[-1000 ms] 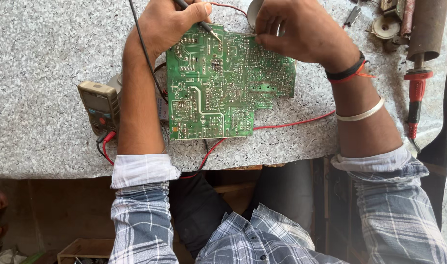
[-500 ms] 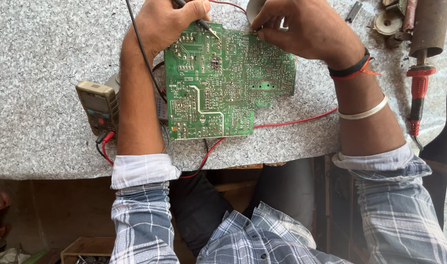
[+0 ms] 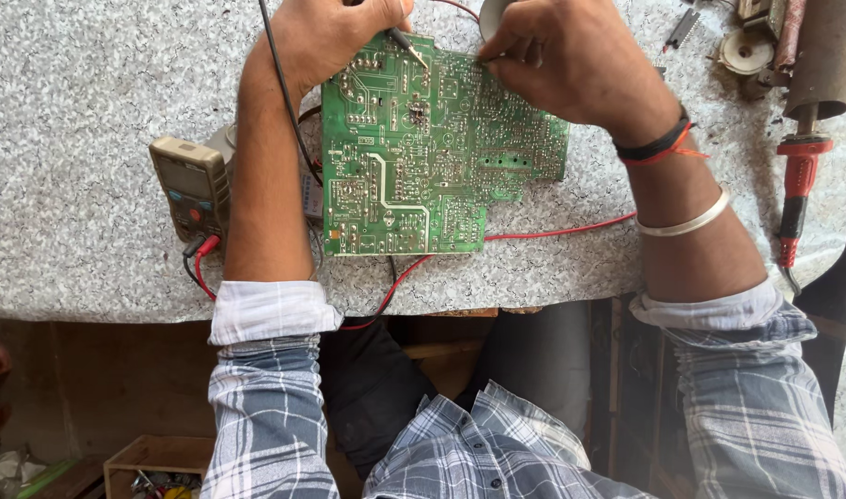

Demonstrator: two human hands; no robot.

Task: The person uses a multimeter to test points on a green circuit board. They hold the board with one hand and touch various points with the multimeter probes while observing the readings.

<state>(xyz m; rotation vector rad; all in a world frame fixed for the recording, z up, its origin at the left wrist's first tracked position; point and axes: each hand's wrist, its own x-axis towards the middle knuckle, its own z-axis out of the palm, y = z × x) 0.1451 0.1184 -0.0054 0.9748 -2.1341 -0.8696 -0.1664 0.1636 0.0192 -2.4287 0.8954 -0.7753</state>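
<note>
Green printed circuit board (image 3: 432, 148) lies solder-side up on speckled grey stone surface (image 3: 81, 111). My left hand (image 3: 335, 32) grip pinches black probe (image 3: 406, 46); right hand (image 3: 571, 60) grip is closed, contents unclear. I'd keep tips steady, one joint each.

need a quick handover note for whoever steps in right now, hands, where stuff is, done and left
Left hand: holds a black probe, tip on the green circuit board near its top edge.
Right hand: pinches a thin probe tip against the board's upper middle; the tool itself is mostly hidden.
The board lies solder side up on the speckled table. The multimeter sits left of the left forearm, leads plugged in.
Done: both probes placed on the board.
Left: cannot tell; the meter's display is unreadable.
</note>
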